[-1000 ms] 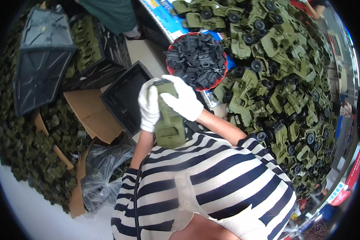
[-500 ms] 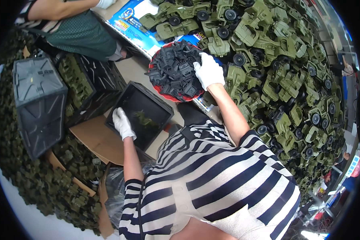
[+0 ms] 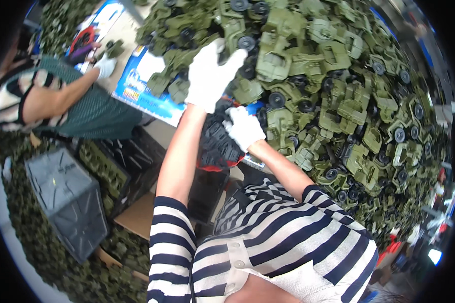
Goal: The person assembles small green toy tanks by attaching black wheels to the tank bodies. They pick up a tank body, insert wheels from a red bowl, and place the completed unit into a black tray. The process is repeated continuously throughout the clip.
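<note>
My left hand (image 3: 211,76), in a white glove, stretches out over the near edge of a heap of green toy jeeps (image 3: 333,96). Its thumb and fingers are spread apart with nothing between them, close to a jeep with a black wheel. My right hand (image 3: 245,129), gloved in white too, rests at the right side of a red bowl (image 3: 215,168) filled with black plastic parts (image 3: 218,141). Its fingers are curled at the parts; what they hold, if anything, is hidden. My left forearm covers part of the bowl's surroundings.
A co-worker's gloved hand (image 3: 105,66) works at the table's far left near a small green part (image 3: 115,48). Grey crates (image 3: 68,187) stand at lower left, among piles of green parts (image 3: 30,217). A dark bin (image 3: 207,189) sits below the bowl, beside cardboard (image 3: 136,214).
My left hand has left the dark bin and moved up and right to the jeep heap. My right hand stays by the bowl. The view has shifted, and the co-worker's arm shows more fully.
</note>
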Demonstrator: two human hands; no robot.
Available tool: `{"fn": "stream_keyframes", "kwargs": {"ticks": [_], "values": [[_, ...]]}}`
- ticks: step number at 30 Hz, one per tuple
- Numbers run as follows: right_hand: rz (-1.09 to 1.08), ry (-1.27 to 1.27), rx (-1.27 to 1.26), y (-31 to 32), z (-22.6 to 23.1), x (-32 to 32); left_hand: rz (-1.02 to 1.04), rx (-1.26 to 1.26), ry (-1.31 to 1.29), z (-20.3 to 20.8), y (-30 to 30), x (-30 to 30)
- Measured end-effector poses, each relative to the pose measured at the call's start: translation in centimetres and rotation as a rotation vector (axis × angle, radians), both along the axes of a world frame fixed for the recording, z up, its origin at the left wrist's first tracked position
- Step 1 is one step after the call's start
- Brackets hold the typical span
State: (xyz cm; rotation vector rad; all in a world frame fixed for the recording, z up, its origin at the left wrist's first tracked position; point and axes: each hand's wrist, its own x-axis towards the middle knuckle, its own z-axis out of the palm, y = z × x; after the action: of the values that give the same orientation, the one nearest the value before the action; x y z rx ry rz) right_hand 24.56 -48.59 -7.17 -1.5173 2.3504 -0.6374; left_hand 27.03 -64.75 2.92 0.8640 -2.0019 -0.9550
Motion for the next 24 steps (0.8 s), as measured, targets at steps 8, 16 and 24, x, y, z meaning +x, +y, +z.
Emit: {"fn": "stream_keyframes", "kwargs": {"ticks": [8,16,24], "values": [[0.045,0.144,-0.205,-0.4,0.6,-0.5,-0.119,0.149,-0.414,7.0,1.4,-12.1],[-0.031,-0.341,-0.357,1.5,3.7,-1.9,-0.550,0.468,0.382,9.2,0.0,-7.1],[-0.078,-1.267,-0.208,3.4,9.3,-2.5,-0.170,0.758,0.177,7.5,9.1,17.0]]}}
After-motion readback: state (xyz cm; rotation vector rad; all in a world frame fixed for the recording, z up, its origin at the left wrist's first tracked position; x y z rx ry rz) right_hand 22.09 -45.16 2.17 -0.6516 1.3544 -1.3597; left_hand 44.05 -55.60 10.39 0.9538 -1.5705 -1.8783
